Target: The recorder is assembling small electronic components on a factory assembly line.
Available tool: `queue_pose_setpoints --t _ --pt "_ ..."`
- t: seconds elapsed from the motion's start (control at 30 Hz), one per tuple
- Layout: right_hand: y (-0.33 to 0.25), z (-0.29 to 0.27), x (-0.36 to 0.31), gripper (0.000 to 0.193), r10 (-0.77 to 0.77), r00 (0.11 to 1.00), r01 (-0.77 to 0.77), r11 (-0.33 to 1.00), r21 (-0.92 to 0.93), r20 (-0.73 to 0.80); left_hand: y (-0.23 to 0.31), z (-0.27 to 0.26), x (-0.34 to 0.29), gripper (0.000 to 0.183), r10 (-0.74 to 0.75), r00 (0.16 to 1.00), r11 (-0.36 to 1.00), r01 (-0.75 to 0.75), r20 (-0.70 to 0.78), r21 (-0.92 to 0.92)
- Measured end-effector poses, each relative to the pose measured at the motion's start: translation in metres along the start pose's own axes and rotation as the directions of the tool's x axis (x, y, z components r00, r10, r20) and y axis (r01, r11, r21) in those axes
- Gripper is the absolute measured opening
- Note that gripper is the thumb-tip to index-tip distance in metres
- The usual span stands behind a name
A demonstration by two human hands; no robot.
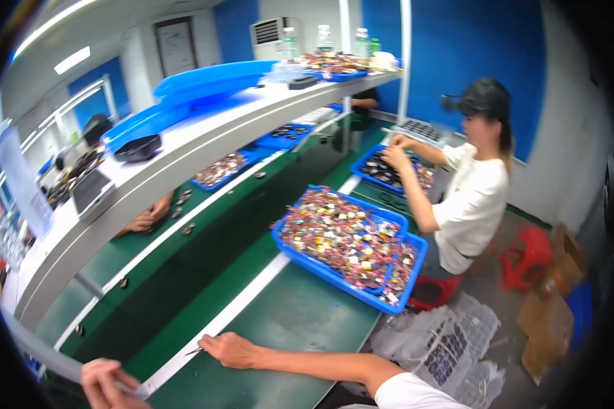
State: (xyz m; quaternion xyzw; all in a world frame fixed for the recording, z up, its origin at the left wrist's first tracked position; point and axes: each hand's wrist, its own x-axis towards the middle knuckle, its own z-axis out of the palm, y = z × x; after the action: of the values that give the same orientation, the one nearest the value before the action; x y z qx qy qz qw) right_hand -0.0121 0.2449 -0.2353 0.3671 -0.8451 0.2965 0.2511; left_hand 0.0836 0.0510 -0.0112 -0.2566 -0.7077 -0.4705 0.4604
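My right hand (228,350) is closed on a pair of dark tweezers (195,351), their tips pointing left over the white strip (242,300) at the workbench's edge. Down at the lower left, my left hand (108,385) has its fingers curled around a grey post (44,349) of the shelf frame; the lower part of this hand is cut off by the picture's edge. Beyond my right hand, a blue tray (320,271) heaped with small wired parts (341,235) in red, white and yellow stands on the green bench top (280,320), overlapping another blue tray (416,273).
A green conveyor belt (164,320) runs alongside, small parts lying along its far side. Above it hangs a white shelf (205,136) with blue bins (211,82). At right a co-worker (477,184) handles black parts over a blue tray (378,178). Plastic bags (450,341) and red stools (527,259) stand on the floor.
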Motion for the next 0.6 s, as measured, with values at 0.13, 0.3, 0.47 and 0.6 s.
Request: queue_pose_setpoints --t 0.13,0.3,0.47,0.6 --pt "-0.015 -0.009 0.002 0.021 -0.014 0.999 0.018 0.991 0.130 -0.035 0.003 0.060 -0.007 0.007 -0.053 0.996 0.986 0.040 0.076 0.162" --pt "-0.015 -0.023 0.007 0.017 0.111 0.977 -0.044 0.941 0.334 -0.183 -0.056 0.077 -0.044 0.016 -0.210 0.977 0.902 0.209 -0.037 0.377" --pt "-0.012 -0.029 0.014 0.014 0.408 0.911 -0.326 0.796 0.509 -0.055 -0.108 0.074 -0.119 0.023 -0.597 0.799 0.794 0.601 -0.066 0.093" --pt "-0.007 -0.019 0.010 0.015 0.363 0.930 -0.288 0.807 0.516 -0.050 -0.118 0.095 -0.146 0.024 -0.715 0.688 0.680 0.725 0.122 -0.105"
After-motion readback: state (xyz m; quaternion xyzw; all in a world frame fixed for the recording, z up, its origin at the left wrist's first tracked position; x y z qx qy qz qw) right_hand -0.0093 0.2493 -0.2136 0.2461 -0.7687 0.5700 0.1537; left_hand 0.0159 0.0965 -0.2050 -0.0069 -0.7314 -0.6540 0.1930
